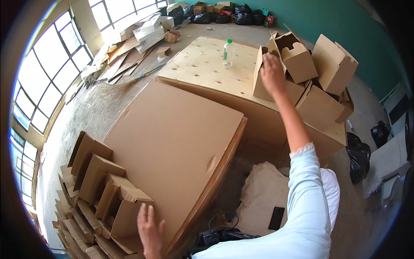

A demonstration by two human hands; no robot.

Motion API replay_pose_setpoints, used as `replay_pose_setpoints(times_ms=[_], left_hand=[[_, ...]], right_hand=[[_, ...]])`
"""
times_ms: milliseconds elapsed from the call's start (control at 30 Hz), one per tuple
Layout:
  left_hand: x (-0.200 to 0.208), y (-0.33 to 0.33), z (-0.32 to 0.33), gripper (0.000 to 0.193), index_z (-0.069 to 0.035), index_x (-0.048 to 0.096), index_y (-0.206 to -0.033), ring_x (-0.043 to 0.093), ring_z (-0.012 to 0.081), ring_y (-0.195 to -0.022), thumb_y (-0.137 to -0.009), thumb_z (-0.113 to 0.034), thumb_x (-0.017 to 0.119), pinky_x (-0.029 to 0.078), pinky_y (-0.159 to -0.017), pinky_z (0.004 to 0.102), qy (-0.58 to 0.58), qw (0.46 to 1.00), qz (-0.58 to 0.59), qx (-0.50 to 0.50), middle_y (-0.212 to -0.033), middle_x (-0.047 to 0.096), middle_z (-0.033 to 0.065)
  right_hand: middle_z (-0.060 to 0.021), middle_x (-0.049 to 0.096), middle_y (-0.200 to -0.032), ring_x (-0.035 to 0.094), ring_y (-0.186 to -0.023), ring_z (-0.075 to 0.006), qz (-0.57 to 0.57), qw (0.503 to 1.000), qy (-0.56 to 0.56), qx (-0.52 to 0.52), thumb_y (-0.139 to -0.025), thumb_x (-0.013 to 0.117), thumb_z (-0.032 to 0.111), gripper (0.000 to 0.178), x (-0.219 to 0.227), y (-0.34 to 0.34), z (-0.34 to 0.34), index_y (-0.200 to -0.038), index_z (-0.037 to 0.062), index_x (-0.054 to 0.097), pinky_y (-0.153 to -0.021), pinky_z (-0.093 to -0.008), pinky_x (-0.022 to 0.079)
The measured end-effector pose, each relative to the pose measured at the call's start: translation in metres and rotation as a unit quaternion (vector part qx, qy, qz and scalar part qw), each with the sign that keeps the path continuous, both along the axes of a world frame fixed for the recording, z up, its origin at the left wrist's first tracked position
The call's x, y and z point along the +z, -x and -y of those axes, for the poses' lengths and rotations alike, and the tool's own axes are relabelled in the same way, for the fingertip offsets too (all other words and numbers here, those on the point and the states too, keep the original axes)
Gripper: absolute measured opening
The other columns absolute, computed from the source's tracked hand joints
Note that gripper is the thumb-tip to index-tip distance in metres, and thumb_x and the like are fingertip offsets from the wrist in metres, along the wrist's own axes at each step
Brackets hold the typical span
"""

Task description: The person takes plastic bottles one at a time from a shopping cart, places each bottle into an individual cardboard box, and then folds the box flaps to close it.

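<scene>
My right hand (272,72) reaches far forward and rests on the top edge of an assembled cardboard box (261,84) at the front of a heap of folded boxes (321,73). My left hand (148,228) lies flat, fingers together, on the near edge of a large brown cardboard sheet (172,142) that serves as a work surface. Just left of that hand stands a stack of flat, unfolded box blanks (101,190). Neither hand grips anything that I can see.
A clear plastic bottle with a green cap (228,52) stands on a pale wooden board (207,64) behind the sheet. Black bags (359,157) sit at the right, a phone (276,218) on beige cloth below. Cardboard scraps (129,56) litter the floor by the windows.
</scene>
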State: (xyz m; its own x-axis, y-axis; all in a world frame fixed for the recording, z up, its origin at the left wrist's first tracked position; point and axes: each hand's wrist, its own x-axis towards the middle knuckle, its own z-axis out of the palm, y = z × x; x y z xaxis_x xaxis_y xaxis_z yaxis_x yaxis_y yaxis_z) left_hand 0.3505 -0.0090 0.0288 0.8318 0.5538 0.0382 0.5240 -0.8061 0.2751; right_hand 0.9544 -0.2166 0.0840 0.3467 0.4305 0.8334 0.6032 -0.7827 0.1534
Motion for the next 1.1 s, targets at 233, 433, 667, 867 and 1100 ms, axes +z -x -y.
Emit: replay_pose_setpoints(times_ms=[233, 433, 667, 867, 1100], left_hand=[[-0.090, -0.014, 0.031, 0.083, -0.007, 0.040, -0.143, 0.028, 0.0392, -0.140, -0.072, -0.024, 0.079, 0.029, -0.113, 0.0491, 0.086, 0.983, -0.137, -0.084, -0.153, 0.027, 0.0215], [-0.110, 0.010, 0.030, 0.096, -0.013, 0.031, -0.149, 0.023, 0.0381, -0.143, -0.069, -0.028, 0.082, 0.028, -0.113, 0.0524, 0.075, 0.974, -0.189, -0.097, -0.156, 0.022, 0.0173], [-0.107, -0.001, 0.032, 0.093, -0.021, 0.023, -0.153, 0.022, 0.0319, -0.145, -0.076, -0.027, 0.076, 0.026, -0.113, 0.0560, 0.061, 0.971, -0.216, -0.087, -0.159, 0.020, 0.0080], [-0.109, 0.006, 0.042, 0.086, -0.020, 0.023, -0.152, 0.020, 0.0318, -0.146, -0.081, -0.023, 0.071, 0.025, -0.113, 0.0573, 0.081, 0.975, -0.201, -0.050, -0.159, 0.018, 0.0079], [-0.110, -0.001, 0.039, 0.081, -0.017, 0.029, -0.150, 0.021, 0.0316, -0.145, -0.081, -0.019, 0.071, 0.028, -0.112, 0.0561, 0.087, 0.984, -0.150, -0.052, -0.158, 0.022, 0.0093]], right_hand=[[-0.0067, 0.048, -0.139, 0.034, -0.138, -0.0262, -0.158, 0.956, 0.119, -0.218, -0.078, 0.076, 0.031, 0.069, 0.025, -0.102, 0.047, -0.135, 0.0087, 0.045, -0.111, -0.0467, 0.030], [-0.0118, 0.058, -0.129, 0.044, -0.130, -0.0304, -0.142, 0.971, 0.089, -0.169, -0.079, 0.075, 0.027, 0.051, 0.006, -0.131, 0.009, -0.121, 0.0045, 0.057, -0.107, -0.0464, 0.035], [-0.0157, 0.067, -0.098, 0.060, -0.107, -0.0310, -0.106, 0.954, 0.015, -0.281, -0.084, 0.057, 0.013, 0.015, 0.021, -0.141, 0.045, -0.083, 0.0063, 0.071, -0.105, -0.0466, 0.038], [-0.0133, 0.064, -0.121, 0.060, -0.113, -0.0275, 0.155, 0.984, -0.081, -0.034, -0.094, 0.052, 0.005, 0.020, 0.065, -0.074, 0.023, -0.110, 0.0013, 0.063, -0.112, -0.0494, 0.032], [-0.0169, 0.069, -0.101, 0.064, -0.099, -0.0319, 0.108, 0.965, -0.229, 0.068, -0.101, 0.051, 0.022, 0.028, 0.100, 0.077, 0.021, -0.099, -0.0010, 0.067, -0.078, -0.0377, 0.053]])
